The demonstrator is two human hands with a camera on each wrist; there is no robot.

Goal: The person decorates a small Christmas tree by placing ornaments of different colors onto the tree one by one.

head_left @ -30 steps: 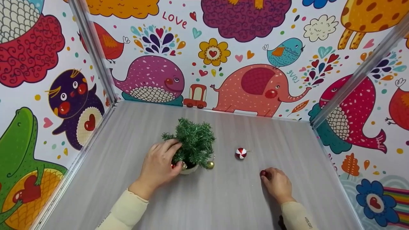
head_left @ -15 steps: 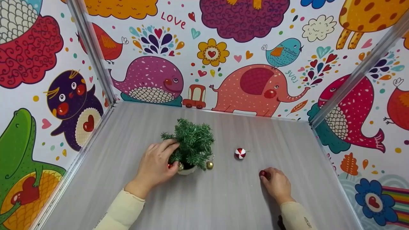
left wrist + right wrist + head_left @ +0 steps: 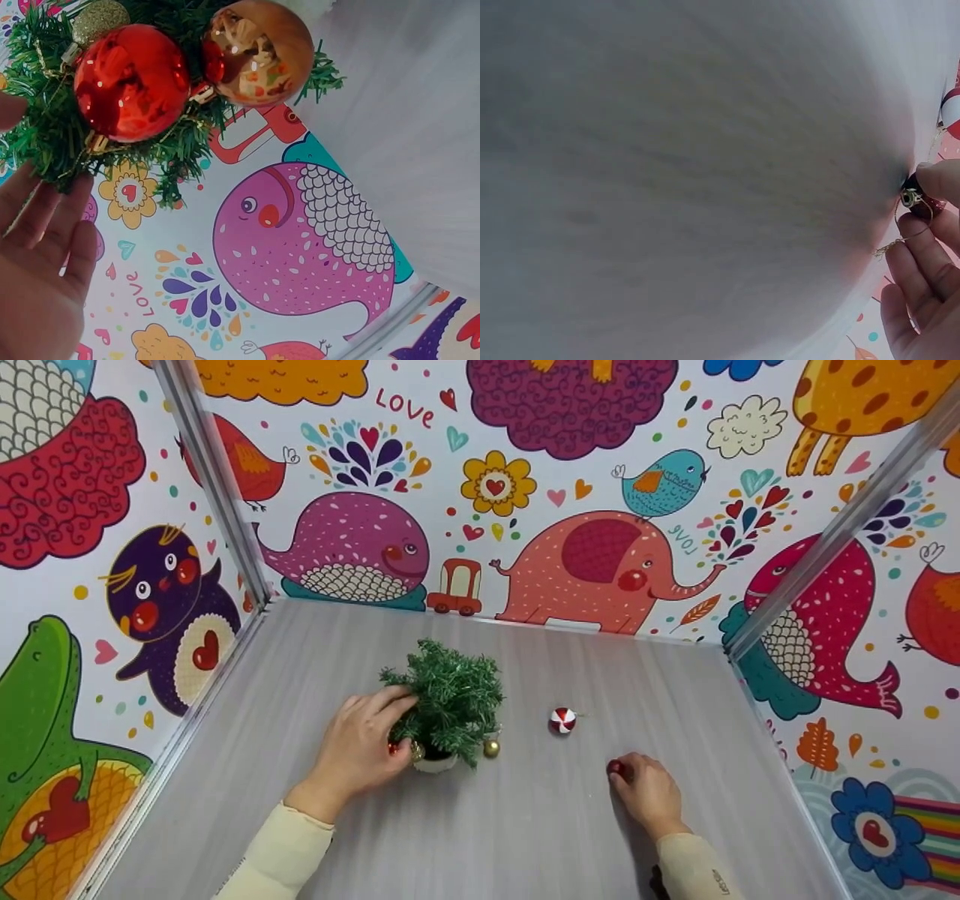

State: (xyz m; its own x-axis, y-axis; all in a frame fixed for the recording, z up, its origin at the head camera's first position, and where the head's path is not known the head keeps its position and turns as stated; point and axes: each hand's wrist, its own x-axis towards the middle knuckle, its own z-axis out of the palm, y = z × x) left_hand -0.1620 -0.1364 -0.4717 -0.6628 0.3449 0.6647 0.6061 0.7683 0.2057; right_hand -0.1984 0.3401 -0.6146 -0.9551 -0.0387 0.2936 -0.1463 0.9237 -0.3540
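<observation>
A small green artificial Christmas tree (image 3: 454, 690) stands in a pale pot (image 3: 436, 766) on the table. My left hand (image 3: 356, 750) holds its left side, fingers among the branches and thumb near the hanging baubles. The left wrist view shows a shiny red bauble (image 3: 133, 82), a shiny gold bauble (image 3: 259, 52) and a glittery gold one (image 3: 100, 21) on the tree. Low on the right, my right hand (image 3: 651, 795) pinches a small dark red bauble (image 3: 616, 767) between thumb and fingers, close to the tabletop. A gold string loop (image 3: 932, 214) dangles from it.
A red-and-white striped bauble (image 3: 563, 720) lies on the table between tree and right hand, its string pointing right. Another gold bauble (image 3: 491, 748) is at the tree's lower right. Printed panels with metal edge strips (image 3: 217, 487) enclose the grey wood-look table (image 3: 517, 840).
The left hand has shifted slightly left, and the tree with its left-side baubles has moved or turned a little that way. The right hand stays put with the dark red bauble.
</observation>
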